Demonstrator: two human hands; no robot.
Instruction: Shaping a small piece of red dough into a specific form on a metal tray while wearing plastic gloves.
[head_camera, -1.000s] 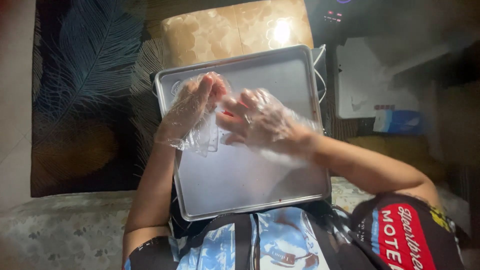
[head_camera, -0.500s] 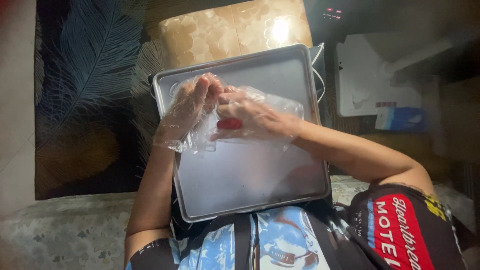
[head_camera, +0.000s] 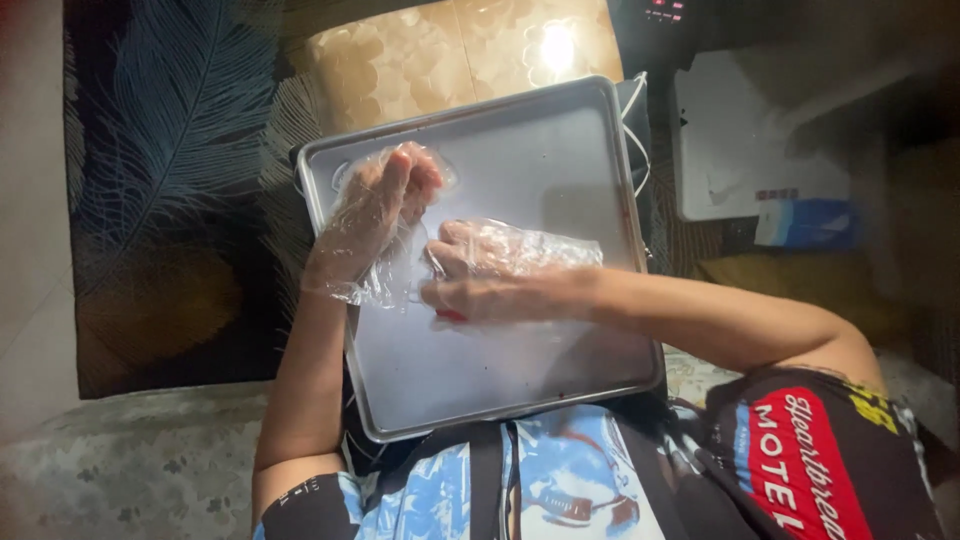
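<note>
A grey metal baking tray (head_camera: 560, 150) rests on my lap. Both my hands wear loose clear plastic gloves and hover over the tray's left half. My left hand (head_camera: 375, 210) is raised with its fingers together and pointing away from me, holding nothing. My right hand (head_camera: 490, 275) reaches across from the right, its fingers closed on the loose plastic of the left glove (head_camera: 385, 285) near the wrist. A small red spot (head_camera: 450, 315) shows under my right hand; I cannot tell what it is.
A shiny gold patterned surface (head_camera: 450, 50) lies beyond the tray. A dark rug with a blue feather pattern (head_camera: 150, 170) is to the left. A white box (head_camera: 740, 150), a blue-and-white packet (head_camera: 805, 222) and a white cable (head_camera: 638, 125) are on the right.
My right hand has moved down and left from beside the left fingers to the left wrist and closed on the glove plastic. My left hand has tipped its fingers further up.
</note>
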